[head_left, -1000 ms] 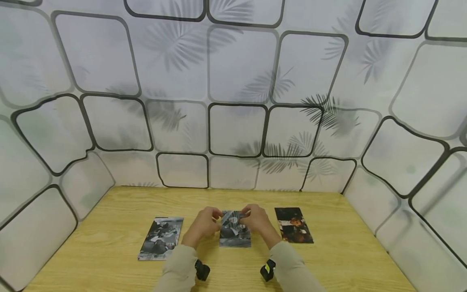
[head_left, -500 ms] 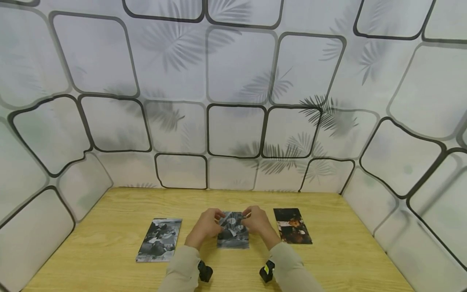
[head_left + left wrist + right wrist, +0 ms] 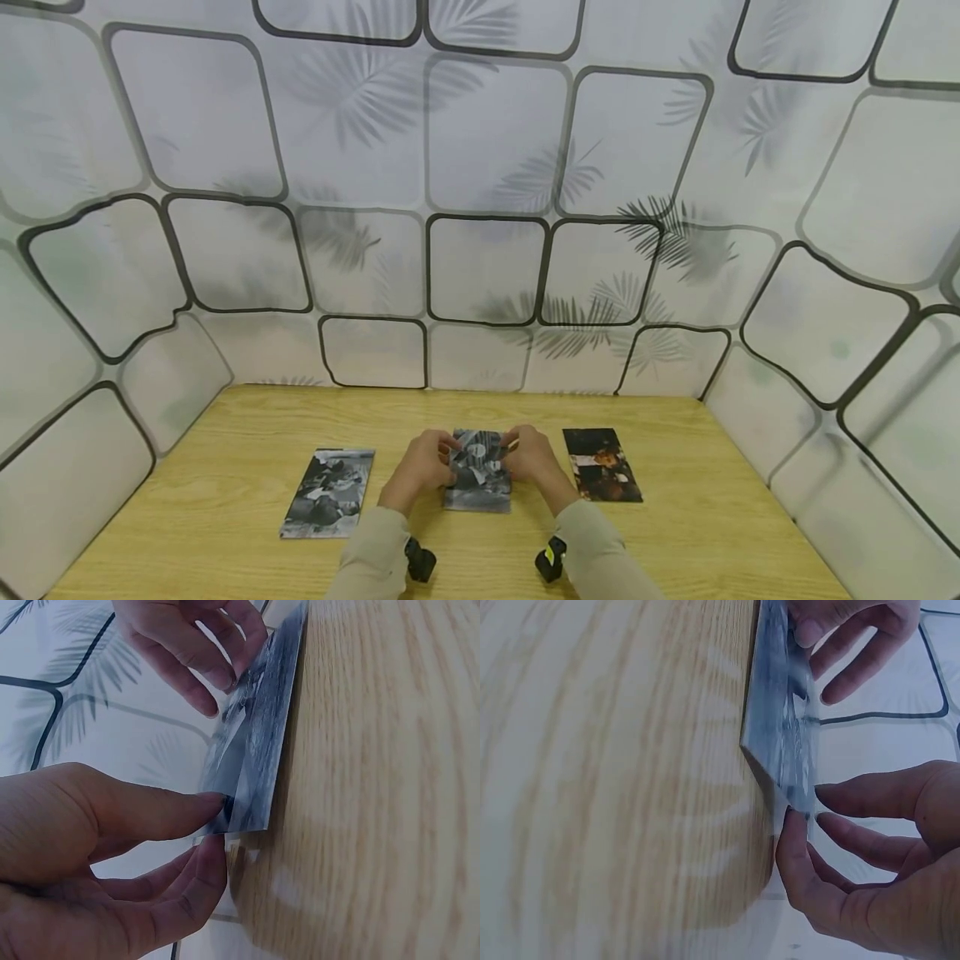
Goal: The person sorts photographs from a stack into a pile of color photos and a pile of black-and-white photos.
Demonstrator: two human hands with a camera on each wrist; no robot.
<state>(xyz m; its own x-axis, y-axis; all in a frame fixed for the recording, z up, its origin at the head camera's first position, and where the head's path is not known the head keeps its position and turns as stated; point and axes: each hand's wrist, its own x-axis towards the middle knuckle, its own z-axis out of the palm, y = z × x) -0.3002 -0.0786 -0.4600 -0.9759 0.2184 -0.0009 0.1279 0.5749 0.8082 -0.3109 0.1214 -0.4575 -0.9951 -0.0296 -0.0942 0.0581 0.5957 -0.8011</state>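
Observation:
A black-and-white photo print (image 3: 477,479) is between my two hands at the middle of the table. My left hand (image 3: 426,461) pinches its left edge, thumb on top and a finger beneath, as the left wrist view shows on the print (image 3: 255,750). On the opposite edge, my right hand (image 3: 531,456) pinches with thumb and fingers; in the right wrist view the right hand (image 3: 885,862) is at the print's corner. The print (image 3: 776,712) tilts, its far side raised off the wood and its near edge low over the table.
Another black-and-white photo (image 3: 330,493) lies flat on the left of the wooden table (image 3: 225,500). To the right lies a dark colour photo (image 3: 602,464). A patterned curtain (image 3: 480,267) closes off the back and both sides.
The middle print's far edge has risen slightly in the last half second. Both hands stay at its sides, with only small shifts. The two outer photos lie as before.

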